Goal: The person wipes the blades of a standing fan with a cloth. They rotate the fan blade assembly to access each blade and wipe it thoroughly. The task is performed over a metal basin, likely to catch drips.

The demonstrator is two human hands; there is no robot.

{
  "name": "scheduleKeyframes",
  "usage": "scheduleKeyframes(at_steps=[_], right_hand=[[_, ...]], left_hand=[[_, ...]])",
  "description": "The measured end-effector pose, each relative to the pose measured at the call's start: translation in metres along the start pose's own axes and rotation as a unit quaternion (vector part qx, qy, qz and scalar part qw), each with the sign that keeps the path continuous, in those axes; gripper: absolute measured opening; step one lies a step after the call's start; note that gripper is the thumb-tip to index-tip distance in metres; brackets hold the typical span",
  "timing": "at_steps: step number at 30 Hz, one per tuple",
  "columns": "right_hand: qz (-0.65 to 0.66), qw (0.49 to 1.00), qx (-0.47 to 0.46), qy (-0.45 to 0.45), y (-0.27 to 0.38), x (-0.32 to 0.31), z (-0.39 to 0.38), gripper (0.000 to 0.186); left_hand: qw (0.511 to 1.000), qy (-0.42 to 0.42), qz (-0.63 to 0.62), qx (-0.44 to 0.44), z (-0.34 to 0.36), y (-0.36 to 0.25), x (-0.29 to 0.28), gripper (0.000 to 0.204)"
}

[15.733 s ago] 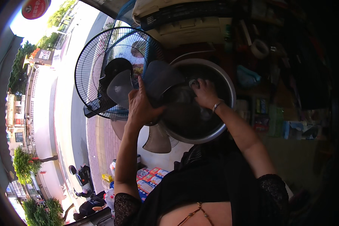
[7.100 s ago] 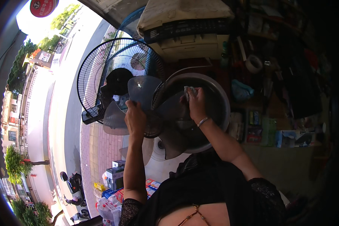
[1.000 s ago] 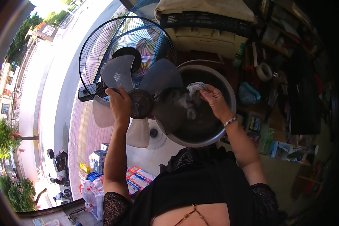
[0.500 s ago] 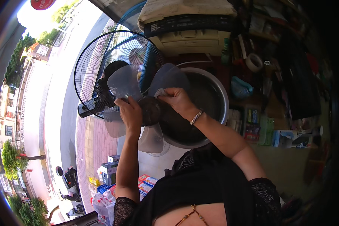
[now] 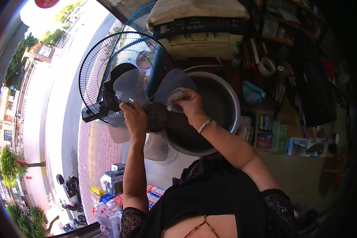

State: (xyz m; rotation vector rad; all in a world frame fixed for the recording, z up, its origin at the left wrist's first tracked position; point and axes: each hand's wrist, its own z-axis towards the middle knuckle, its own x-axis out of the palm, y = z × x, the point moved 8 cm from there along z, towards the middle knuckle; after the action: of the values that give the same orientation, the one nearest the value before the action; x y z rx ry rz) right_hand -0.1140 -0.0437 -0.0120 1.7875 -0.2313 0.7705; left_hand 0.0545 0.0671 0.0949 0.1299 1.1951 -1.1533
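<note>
A fan blade (image 5: 157, 146), with several translucent grey petals around a dark hub (image 5: 157, 117), is tilted partly over a wide metal basin (image 5: 237, 107). My left hand (image 5: 135, 119) has its fingers closed on the blade beside the hub; the fingertips are partly hidden. In my right hand (image 5: 194, 108) is a crumpled grey cloth (image 5: 176, 99), pinched in front of the upper right petal. Whether the cloth touches that petal I cannot tell. Behind the blade stands the fan's black wire guard (image 5: 90, 59), with the dark motor part at its middle.
A cream and black printer (image 5: 200, 29) with a cloth on top stands beyond the basin. To the right are a tape roll (image 5: 267, 67), a blue plastic bag (image 5: 253, 93) and small boxes. Packaged goods (image 5: 115, 183) lie low on the left, by the street opening.
My right hand has drawn slightly right, away from the hub, and more of the cloth shows. My left hand keeps its hold, and the blade has shifted only slightly.
</note>
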Motion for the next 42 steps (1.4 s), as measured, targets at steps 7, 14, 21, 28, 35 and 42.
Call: scheduleKeyframes(at_steps=[7,14,21,28,35,42], right_hand=[[0.052,0.998,0.001,-0.047,0.019,-0.046,0.004,0.018],[0.017,0.997,0.022,-0.066,0.011,-0.074,0.015,0.016],[-0.408,0.902,-0.143,-0.012,0.036,-0.107,0.028,0.023],[-0.789,0.582,-0.181,0.071,-0.022,-0.093,0.025,0.038],[-0.384,0.917,0.049,0.095,0.000,-0.116,0.054,0.027],[0.066,0.982,0.113,0.138,0.035,-0.053,0.025,0.034]], left_hand=[[1.000,0.006,-0.004,-0.009,0.012,0.015,-0.014,0.029],[0.999,0.035,0.019,-0.014,0.010,0.013,-0.009,0.029],[0.997,0.040,0.054,-0.036,0.014,0.027,-0.014,0.031],[0.997,0.042,0.045,-0.036,0.016,0.032,-0.012,0.029],[0.997,0.052,0.045,-0.024,0.013,0.031,-0.008,0.028],[0.994,0.082,0.075,-0.024,0.011,0.015,0.004,0.030]])
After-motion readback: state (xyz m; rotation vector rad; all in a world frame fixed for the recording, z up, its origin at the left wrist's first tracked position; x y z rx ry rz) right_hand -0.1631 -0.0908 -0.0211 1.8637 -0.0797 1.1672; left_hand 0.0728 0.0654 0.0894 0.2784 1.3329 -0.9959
